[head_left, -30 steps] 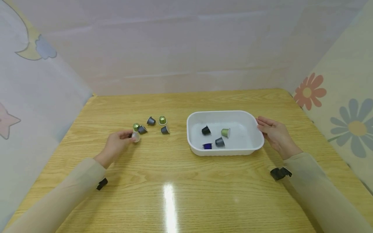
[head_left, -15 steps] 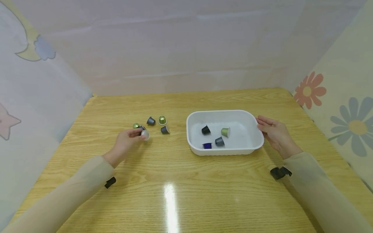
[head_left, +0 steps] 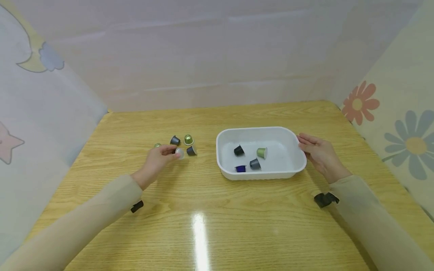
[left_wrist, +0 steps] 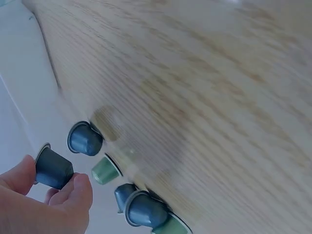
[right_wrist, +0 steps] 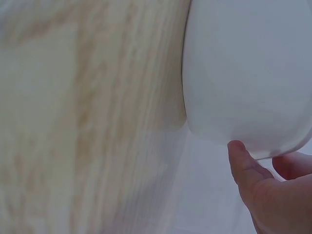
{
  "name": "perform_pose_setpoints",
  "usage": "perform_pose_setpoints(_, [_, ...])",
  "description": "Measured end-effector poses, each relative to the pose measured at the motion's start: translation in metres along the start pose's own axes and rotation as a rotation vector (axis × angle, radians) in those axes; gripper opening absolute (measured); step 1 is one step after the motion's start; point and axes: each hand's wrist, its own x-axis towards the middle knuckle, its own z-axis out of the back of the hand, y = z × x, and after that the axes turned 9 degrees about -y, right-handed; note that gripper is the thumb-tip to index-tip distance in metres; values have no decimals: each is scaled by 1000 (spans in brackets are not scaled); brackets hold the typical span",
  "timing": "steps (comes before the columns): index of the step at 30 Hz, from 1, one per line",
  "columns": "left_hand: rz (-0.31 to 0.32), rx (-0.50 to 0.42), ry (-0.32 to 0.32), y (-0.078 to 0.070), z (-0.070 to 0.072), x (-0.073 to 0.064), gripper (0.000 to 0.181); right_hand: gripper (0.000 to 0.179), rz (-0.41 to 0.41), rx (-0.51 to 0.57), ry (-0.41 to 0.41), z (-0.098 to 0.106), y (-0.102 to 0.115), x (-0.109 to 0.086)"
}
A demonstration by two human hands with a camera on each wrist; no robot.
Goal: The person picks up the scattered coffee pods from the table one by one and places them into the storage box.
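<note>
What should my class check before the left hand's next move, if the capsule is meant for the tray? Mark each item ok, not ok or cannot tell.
1. Grip: ok. The left hand pinches a dark capsule between thumb and fingers.
2. Held capsule over the tray: not ok. It is to the left of it.
3. Capsule high enough to clear the tray's wall: cannot tell.
4. Tray steadied: ok, it seems. The right hand touches its right end.
5. Room inside: ok. Four capsules lie there, with bare floor at the right.
6. Table cleared of capsules: not ok. Five loose capsules lie on it.
</note>
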Motion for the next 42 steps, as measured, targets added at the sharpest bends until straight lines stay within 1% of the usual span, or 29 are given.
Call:
perform_pose_setpoints(3, [-8,-35,6,-2,-6,1,47,63,6,-4,-2,-1,1,0])
perform_pose_setpoints(6, [-8,-91,9,-5,-13,2,47,63,12,-13,-4,-1,1,0])
perform_pose_setpoints(10, [-11,-140,25,-11,-20,0,47,63,12,-13,1,-2,0,1])
perform_pose_setpoints(12, [-25,-140,42,-16,-23,-1,47,63,9,-3,3,-2,0,1])
perform_pose_setpoints(17, [-51,-138,62,-28,-30,-2,46,62,8,-1,7,-1,1,0])
perform_pose_setpoints(24, [-48,-156,63,-43,-43,-1,47,63,-2,8,7,-1,1,-1])
perform_pose_setpoints(32, [-71,-144,93,-61,-55,-2,46,64,10,50,3,1,-1,0])
perform_pose_setpoints(38, [-71,-162,92,-70,-65,-3,43,63,17,51,0,1,-2,0])
perform_pose_setpoints(42, [-87,-170,104,-73,-75,-2,43,64,17,46,2,1,-2,-1])
